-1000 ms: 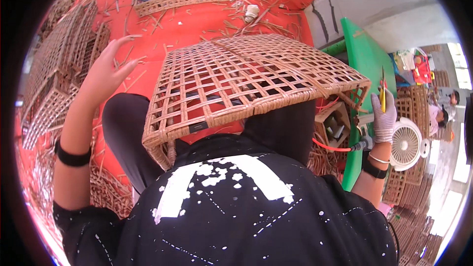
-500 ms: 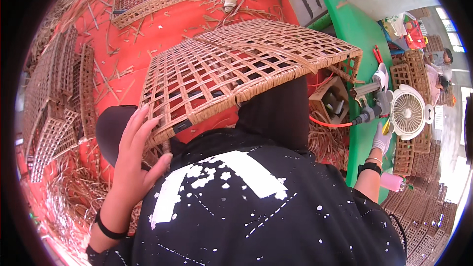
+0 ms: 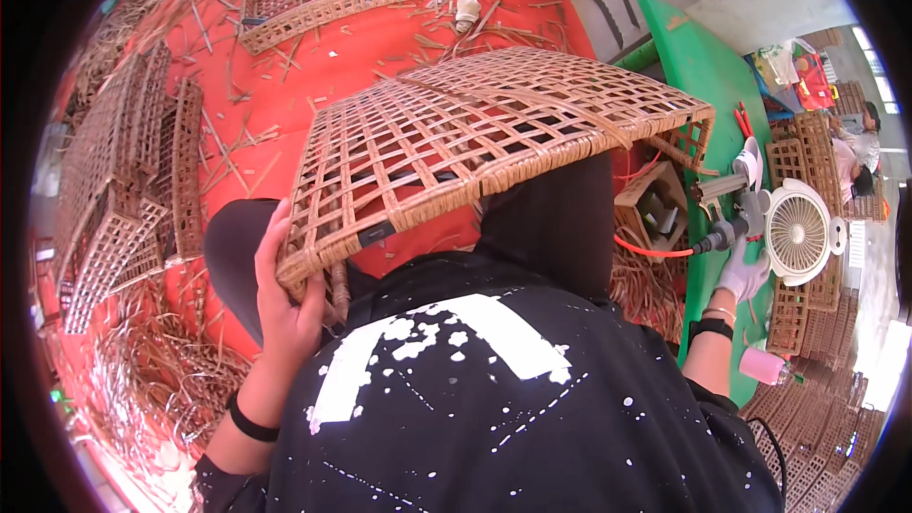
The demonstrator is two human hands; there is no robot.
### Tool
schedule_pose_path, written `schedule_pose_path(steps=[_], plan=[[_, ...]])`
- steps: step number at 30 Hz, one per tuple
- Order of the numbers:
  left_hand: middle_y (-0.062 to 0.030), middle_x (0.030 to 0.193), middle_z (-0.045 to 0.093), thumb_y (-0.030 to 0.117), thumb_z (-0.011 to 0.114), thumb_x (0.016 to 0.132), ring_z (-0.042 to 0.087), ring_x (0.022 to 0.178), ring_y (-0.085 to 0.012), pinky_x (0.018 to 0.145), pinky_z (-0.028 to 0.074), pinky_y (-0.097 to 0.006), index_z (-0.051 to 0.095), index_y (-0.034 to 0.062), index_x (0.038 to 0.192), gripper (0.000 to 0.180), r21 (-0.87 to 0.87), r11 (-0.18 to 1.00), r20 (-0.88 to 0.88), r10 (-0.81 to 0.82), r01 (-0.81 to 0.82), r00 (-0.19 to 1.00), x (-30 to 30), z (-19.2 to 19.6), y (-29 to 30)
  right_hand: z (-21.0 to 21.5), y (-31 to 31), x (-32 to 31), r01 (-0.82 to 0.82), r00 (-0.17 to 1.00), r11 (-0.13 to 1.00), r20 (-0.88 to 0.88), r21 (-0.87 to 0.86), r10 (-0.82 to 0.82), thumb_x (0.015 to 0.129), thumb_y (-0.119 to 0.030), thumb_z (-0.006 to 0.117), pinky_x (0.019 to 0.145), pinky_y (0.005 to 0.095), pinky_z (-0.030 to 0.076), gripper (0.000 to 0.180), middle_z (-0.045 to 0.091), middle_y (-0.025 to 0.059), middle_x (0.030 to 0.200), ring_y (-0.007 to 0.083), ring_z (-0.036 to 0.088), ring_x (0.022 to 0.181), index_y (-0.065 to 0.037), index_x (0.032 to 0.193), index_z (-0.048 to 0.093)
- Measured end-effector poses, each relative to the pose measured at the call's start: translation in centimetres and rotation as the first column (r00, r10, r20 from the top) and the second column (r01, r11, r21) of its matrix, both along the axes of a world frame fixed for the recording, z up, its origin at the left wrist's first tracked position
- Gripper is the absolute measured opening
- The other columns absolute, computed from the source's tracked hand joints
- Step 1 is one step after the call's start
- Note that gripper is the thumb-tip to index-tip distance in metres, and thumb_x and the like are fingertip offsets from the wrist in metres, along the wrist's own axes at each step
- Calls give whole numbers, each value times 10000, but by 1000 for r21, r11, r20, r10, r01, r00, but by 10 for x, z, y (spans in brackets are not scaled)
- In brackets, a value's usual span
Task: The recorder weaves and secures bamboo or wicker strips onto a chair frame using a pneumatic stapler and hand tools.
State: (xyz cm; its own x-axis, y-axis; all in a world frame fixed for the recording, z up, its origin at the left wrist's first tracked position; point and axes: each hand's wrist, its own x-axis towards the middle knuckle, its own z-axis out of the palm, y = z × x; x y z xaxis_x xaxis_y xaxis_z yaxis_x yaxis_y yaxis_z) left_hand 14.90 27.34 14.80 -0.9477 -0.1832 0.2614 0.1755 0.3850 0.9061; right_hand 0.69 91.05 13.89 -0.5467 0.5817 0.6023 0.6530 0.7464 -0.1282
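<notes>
A woven wicker basket (image 3: 456, 138) with an open lattice lies tilted across my lap, its wrapped rim towards me. My left hand (image 3: 287, 294), bare with a black wristband, grips its near left corner, fingers on the outer side and thumb below. To the right, my right hand (image 3: 745, 275), in a white glove, is against the lower end of a grey air nail gun (image 3: 739, 198) lying on the green board (image 3: 686, 66). Its fingertips are partly hidden by the tool, so their grip is unclear. An orange air hose (image 3: 651, 247) runs from the gun towards my knee.
A white round fan (image 3: 798, 232) and pink bottle (image 3: 763, 365) are beyond the right hand. An open box (image 3: 655, 204) stands by my knee. Woven panels (image 3: 114, 166) are stacked left; another basket (image 3: 328, 9) lies far on the red floor (image 3: 256, 114) among cane scraps.
My left hand has closed from spread fingers onto the basket's corner. My right hand has moved up to the nail gun; the yellow thing beside it no longer shows. The whole view has shifted slightly.
</notes>
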Motion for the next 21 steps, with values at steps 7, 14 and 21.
schedule_pose_path(steps=[7,14,21], plan=[[-154,1322,460,-61,452,813,421,1259,-238,1054,317,-345,367,12,1319,519,-54,996,6,65,-64,998,-90,31,-56,49,-188,-122,-926,375,377,-77,9,924,700,-279,781,995,411,374,678,528,172,1231,342,492,1146,-24,1250,476],[-180,1063,607,210,565,789,574,1026,-250,904,423,-337,521,-14,1150,427,-128,943,13,313,-308,950,-228,27,-165,67,-312,-217,-935,313,297,-58,-192,948,745,-406,712,961,387,405,622,527,149,1244,313,499,1153,-62,1226,520],[-149,997,628,249,592,768,590,947,-224,856,441,-328,548,-19,1123,446,-60,946,38,321,-318,946,-279,34,-178,31,-399,-143,-607,-497,1,381,-795,780,811,-508,587,946,389,432,570,588,151,1199,299,559,1113,-88,1197,578]])
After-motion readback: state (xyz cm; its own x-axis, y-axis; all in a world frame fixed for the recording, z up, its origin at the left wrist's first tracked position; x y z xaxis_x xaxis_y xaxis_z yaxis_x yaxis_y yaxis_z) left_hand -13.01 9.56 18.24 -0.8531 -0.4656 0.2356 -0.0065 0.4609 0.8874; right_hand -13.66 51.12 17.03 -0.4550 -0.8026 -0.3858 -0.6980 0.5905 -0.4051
